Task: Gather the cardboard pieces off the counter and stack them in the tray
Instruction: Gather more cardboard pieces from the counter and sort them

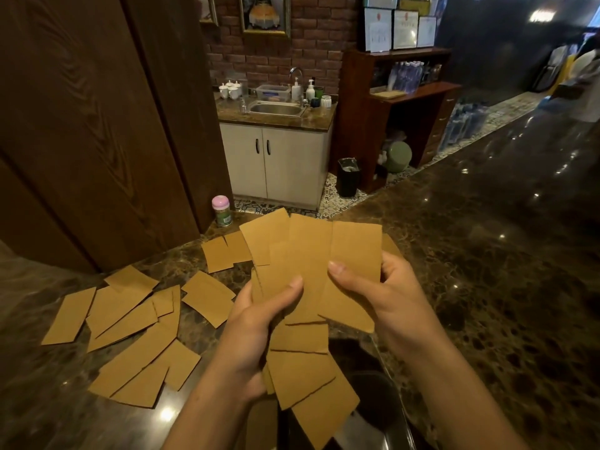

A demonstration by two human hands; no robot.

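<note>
Both hands hold a fan of brown cardboard pieces [308, 271] mid-frame, above a dark tray [373, 404]: the left hand [259, 323] grips its lower part, the right hand [386, 297] pinches its right edge. Loose pieces [130, 323] lie scattered on the dark marble counter [487, 254], lower left.

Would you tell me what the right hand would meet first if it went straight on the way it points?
Likely the loose cardboard pieces on the counter beyond the fan that the right hand holds, though depth is unclear.
</note>
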